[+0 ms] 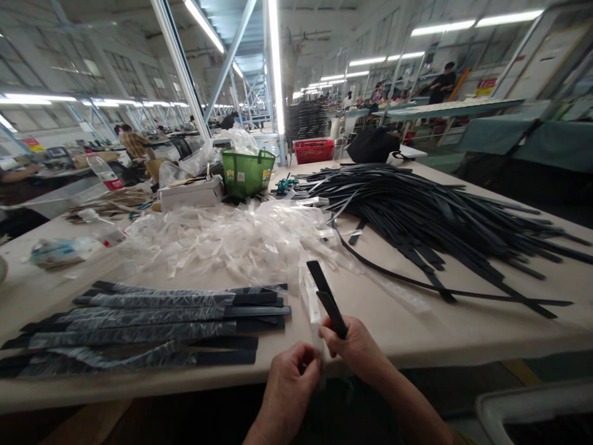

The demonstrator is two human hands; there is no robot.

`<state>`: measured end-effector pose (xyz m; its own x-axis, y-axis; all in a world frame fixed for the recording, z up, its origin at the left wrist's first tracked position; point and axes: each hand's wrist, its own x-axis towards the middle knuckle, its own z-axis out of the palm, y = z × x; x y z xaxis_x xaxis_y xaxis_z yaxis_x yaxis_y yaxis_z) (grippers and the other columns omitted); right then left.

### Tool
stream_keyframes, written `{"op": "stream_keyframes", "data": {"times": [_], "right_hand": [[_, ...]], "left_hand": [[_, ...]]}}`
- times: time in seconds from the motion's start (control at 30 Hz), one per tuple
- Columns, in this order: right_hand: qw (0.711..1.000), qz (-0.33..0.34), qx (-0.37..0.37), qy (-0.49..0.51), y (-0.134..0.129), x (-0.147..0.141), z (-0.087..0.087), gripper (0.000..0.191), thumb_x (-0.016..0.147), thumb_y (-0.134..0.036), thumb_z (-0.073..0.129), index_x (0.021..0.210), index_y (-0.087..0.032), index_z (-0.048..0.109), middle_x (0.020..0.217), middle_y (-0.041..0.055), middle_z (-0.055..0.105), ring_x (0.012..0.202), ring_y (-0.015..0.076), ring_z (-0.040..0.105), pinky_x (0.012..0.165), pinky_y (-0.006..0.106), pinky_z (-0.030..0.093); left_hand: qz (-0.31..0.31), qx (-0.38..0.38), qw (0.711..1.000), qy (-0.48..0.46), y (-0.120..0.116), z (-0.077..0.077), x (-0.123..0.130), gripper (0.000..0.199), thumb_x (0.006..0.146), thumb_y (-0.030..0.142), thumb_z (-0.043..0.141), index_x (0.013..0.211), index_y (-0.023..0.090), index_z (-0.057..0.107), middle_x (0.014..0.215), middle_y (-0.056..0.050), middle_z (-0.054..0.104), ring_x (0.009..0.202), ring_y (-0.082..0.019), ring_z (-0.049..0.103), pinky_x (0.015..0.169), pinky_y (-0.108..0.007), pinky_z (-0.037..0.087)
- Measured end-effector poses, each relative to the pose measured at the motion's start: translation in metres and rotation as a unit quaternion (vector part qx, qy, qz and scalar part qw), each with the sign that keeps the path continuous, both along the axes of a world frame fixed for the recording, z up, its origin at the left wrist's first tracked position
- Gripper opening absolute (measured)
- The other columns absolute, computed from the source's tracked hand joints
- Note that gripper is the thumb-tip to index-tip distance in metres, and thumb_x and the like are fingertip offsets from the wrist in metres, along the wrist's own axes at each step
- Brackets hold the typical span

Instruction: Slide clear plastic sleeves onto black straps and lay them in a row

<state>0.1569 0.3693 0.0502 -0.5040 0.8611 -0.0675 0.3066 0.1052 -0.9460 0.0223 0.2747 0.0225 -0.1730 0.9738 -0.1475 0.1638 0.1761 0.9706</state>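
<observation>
Near the table's front edge, my right hand (pixel 349 346) is closed around a folded black strip (pixel 327 295), whose two ends stick up and away from me. My left hand (pixel 291 380) pinches the lower end of a clear plastic sleeve (pixel 311 300), which also runs by my right fingertips. Left of my hands, several black strips in clear plastic (pixel 152 315) lie side by side. A heap of loose plastic sleeves (pixel 236 238) spreads behind them. On the right side lies a large bundle of bare black strips (pixel 417 204).
A green bag (pixel 245 175), a white box (pixel 191 194) and a red basket (pixel 314 151) stand at the back of the table (pixel 445 334). A bottle (pixel 104 173) and a blue-white packet (pixel 65 252) are at the left. Other people work in the distance.
</observation>
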Motion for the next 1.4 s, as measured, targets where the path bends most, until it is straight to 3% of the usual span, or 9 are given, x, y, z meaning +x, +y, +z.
{"op": "stream_keyframes", "data": {"times": [0.23, 0.33, 0.47, 0.63, 0.83, 1.0, 1.13, 1.33, 1.4], "right_hand": [[1.0, 0.008, -0.009, -0.004, -0.001, 0.0, -0.002, 0.017, 0.076, -0.031, 0.054, 0.064, -0.019, 0.054, 0.053, -0.0042, 0.052, 0.049, 0.0112, 0.048, 0.051, 0.023, 0.039], [1.0, 0.001, -0.016, 0.001, 0.0, -0.001, -0.005, 0.016, 0.075, -0.031, 0.054, 0.064, -0.019, 0.052, 0.052, -0.0046, 0.05, 0.048, 0.0112, 0.047, 0.05, 0.023, 0.038], [1.0, -0.004, -0.007, -0.001, 0.002, 0.001, -0.006, 0.016, 0.076, -0.03, 0.055, 0.064, -0.02, 0.053, 0.052, -0.0044, 0.051, 0.049, 0.0114, 0.047, 0.051, 0.024, 0.038], [0.999, -0.029, 0.004, -0.019, 0.005, 0.006, -0.003, 0.016, 0.075, -0.032, 0.054, 0.064, -0.02, 0.053, 0.05, -0.004, 0.051, 0.048, 0.0119, 0.045, 0.051, 0.025, 0.037], [1.0, 0.027, -0.01, 0.002, 0.005, 0.005, -0.001, 0.02, 0.075, -0.032, 0.054, 0.061, -0.018, 0.055, 0.055, -0.0025, 0.052, 0.055, 0.0112, 0.046, 0.055, 0.024, 0.038], [0.988, 0.079, -0.127, 0.034, -0.001, 0.002, -0.005, 0.016, 0.071, -0.032, 0.056, 0.067, -0.016, 0.058, 0.052, -0.0055, 0.047, 0.045, 0.0086, 0.041, 0.043, 0.021, 0.032], [0.977, 0.087, -0.181, 0.067, -0.003, -0.002, -0.006, 0.028, 0.069, -0.03, 0.053, 0.085, -0.013, 0.068, 0.051, -0.0048, 0.052, 0.042, 0.0089, 0.044, 0.042, 0.02, 0.036], [0.984, 0.049, -0.158, 0.061, 0.003, -0.01, -0.005, 0.026, 0.074, -0.037, 0.062, 0.08, -0.014, 0.071, 0.07, 0.0009, 0.066, 0.053, 0.0097, 0.052, 0.045, 0.019, 0.038], [0.987, 0.053, -0.142, 0.057, 0.005, -0.013, -0.004, 0.025, 0.074, -0.037, 0.062, 0.076, -0.014, 0.071, 0.066, 0.0008, 0.066, 0.054, 0.0103, 0.052, 0.046, 0.019, 0.039]], "left_hand": [[0.0, -0.056, 0.992, -0.114, 0.006, -0.002, -0.005, 0.037, 0.083, 0.048, 0.053, 0.083, 0.014, 0.065, 0.073, -0.003, 0.067, 0.051, -0.012, 0.057, 0.051, -0.024, 0.037], [0.001, -0.057, 0.982, -0.182, 0.008, -0.007, -0.001, 0.038, 0.08, 0.051, 0.057, 0.084, 0.014, 0.063, 0.067, -0.003, 0.067, 0.056, -0.013, 0.06, 0.055, -0.024, 0.039], [0.023, -0.048, 0.974, -0.22, 0.011, -0.015, 0.002, 0.045, 0.069, 0.057, 0.072, 0.081, 0.016, 0.057, 0.054, 0.001, 0.064, 0.046, -0.012, 0.055, 0.048, -0.022, 0.035], [0.046, -0.065, 0.958, -0.275, 0.013, -0.017, 0.005, 0.052, 0.066, 0.065, 0.071, 0.076, 0.017, 0.052, 0.054, 0.0, 0.065, 0.043, -0.011, 0.057, 0.045, -0.02, 0.034], [0.037, -0.046, 0.962, -0.266, 0.011, -0.013, 0.009, 0.051, 0.074, 0.065, 0.065, 0.08, 0.016, 0.055, 0.054, 0.001, 0.064, 0.043, -0.01, 0.057, 0.045, -0.02, 0.035], [0.013, -0.023, 0.97, -0.242, 0.004, -0.001, 0.012, 0.051, 0.077, 0.066, 0.062, 0.081, 0.015, 0.056, 0.059, 0.0, 0.065, 0.049, -0.012, 0.059, 0.049, -0.022, 0.038], [-0.004, -0.027, 0.973, -0.229, 0.0, 0.002, 0.013, 0.053, 0.077, 0.066, 0.062, 0.083, 0.013, 0.06, 0.065, -0.004, 0.068, 0.053, -0.012, 0.06, 0.052, -0.023, 0.039], [-0.015, -0.018, 0.977, -0.211, 0.003, -0.003, 0.011, 0.058, 0.075, 0.07, 0.062, 0.087, 0.012, 0.063, 0.066, -0.004, 0.066, 0.058, -0.015, 0.061, 0.056, -0.025, 0.042], [-0.011, -0.019, 0.978, -0.207, 0.004, -0.003, 0.011, 0.057, 0.074, 0.069, 0.064, 0.085, 0.012, 0.064, 0.063, -0.003, 0.065, 0.056, -0.014, 0.059, 0.056, -0.025, 0.042]]}}
